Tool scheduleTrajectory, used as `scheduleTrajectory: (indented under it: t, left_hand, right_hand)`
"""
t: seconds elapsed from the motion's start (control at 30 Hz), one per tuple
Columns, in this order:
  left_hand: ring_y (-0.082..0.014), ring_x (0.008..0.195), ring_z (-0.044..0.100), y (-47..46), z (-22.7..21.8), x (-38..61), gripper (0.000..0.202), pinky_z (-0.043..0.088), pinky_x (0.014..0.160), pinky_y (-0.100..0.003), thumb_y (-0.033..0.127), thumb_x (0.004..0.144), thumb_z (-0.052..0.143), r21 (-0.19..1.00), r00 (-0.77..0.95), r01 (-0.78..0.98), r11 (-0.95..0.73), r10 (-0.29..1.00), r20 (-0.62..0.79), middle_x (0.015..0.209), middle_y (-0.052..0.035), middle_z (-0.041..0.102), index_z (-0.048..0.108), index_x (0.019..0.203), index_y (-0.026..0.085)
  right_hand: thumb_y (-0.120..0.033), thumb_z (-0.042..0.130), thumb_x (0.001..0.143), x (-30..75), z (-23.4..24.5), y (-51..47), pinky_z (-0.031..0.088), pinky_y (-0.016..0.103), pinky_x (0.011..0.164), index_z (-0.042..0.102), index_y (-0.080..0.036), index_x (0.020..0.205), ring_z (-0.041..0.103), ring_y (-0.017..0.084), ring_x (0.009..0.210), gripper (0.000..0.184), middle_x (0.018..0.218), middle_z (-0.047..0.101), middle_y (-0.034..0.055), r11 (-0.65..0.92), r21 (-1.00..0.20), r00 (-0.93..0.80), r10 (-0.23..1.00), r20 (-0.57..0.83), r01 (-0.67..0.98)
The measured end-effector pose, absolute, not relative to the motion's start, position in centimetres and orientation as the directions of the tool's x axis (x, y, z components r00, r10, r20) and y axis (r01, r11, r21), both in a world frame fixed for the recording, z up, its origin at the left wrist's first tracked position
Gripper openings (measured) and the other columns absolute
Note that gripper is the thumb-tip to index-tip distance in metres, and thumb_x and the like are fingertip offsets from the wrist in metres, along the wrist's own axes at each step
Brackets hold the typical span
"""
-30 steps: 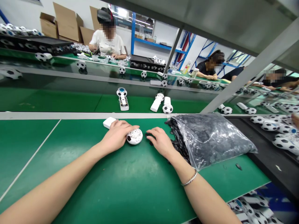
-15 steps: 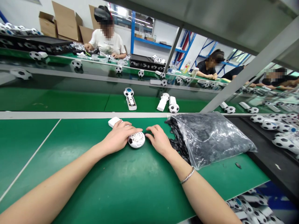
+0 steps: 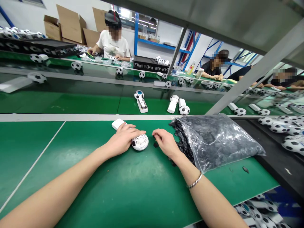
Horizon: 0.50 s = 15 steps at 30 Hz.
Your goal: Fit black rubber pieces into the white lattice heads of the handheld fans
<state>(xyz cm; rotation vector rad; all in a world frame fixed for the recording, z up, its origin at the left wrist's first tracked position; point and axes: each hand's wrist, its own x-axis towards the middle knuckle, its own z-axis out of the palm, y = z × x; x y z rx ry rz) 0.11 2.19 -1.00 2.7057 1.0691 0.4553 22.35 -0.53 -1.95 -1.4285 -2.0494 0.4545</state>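
The person's left hand [image 3: 120, 140] is lying across a football-patterned handheld device [image 3: 140, 143], fingers close together over its white handle and thumb against the ball-shaped head, on the green worktop [image 3: 133, 193]. Just to the right, the right hand [image 3: 166, 144] is curling its fingers near a small black piece [image 3: 155, 144], whether pinching it one can't tell, while a clear plastic bag [image 3: 218, 142] is spilling more black pieces [image 3: 181, 134] farther right.

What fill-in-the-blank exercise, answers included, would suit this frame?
1. The left hand holds a white-and-____ ball-headed device.
2. Beside the right hand, dark pieces lie at the mouth of a clear plastic ____.
3. The worktop is coloured ____.
4. The co-worker at upper left wears a ____ shirt.
Missing words: black; bag; green; white.
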Motion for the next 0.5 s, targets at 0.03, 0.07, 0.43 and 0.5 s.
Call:
scheduleTrajectory:
  t: [0.03,0.07,0.43,0.5]
  left_hand:
    - [-0.0222,0.114,0.038,2.2,-1.0,0.1,0.058,0.02,0.101,-0.05,0.002,0.077,0.032,0.294,0.69,0.632,-0.717,0.693,0.208,0.115,0.0023,0.056,0.043,0.124,0.033]
    - [-0.0223,0.114,0.038,2.2,-1.0,0.1,0.057,0.02,0.101,-0.05,0.002,0.077,0.032,0.299,0.688,0.634,-0.713,0.697,0.205,0.115,0.0021,0.056,0.043,0.123,0.033]
    - [-0.0337,0.13,0.016,0.6,-0.3,0.8,0.077,0.0,0.103,-0.059,0.048,0.064,0.065,0.438,0.627,0.669,-0.601,0.772,0.101,0.129,-0.0042,0.046,0.033,0.131,0.028]
    - [-0.0324,0.129,0.017,0.5,-0.5,0.9,0.073,-0.001,0.104,-0.058,0.049,0.066,0.064,0.443,0.612,0.675,-0.591,0.783,0.113,0.125,-0.0041,0.049,0.035,0.129,0.027]
  right_hand:
    - [-0.013,0.041,0.086,22.4,-1.9,-0.7,0.046,0.025,0.067,0.058,-0.019,0.088,0.057,0.012,0.071,0.018,0.084,0.057,0.002,0.333,-0.684,-0.218,0.943,0.252,0.649]
    - [-0.015,0.04,0.086,22.4,-1.9,-0.9,0.047,0.023,0.063,0.058,-0.018,0.087,0.058,0.011,0.067,0.019,0.084,0.057,0.0024,0.276,-0.778,-0.192,0.961,0.201,0.565]
    - [-0.022,0.055,0.082,21.9,-0.3,-2.5,0.048,0.027,0.07,0.067,-0.021,0.087,0.057,0.015,0.08,0.012,0.087,0.06,0.0037,0.34,-0.81,-0.2,0.94,0.276,0.479]
    - [-0.021,0.055,0.083,21.8,-0.3,-2.7,0.047,0.026,0.07,0.065,-0.022,0.095,0.056,0.014,0.074,0.016,0.081,0.059,0.0019,0.346,-0.789,-0.191,0.938,0.289,0.508]
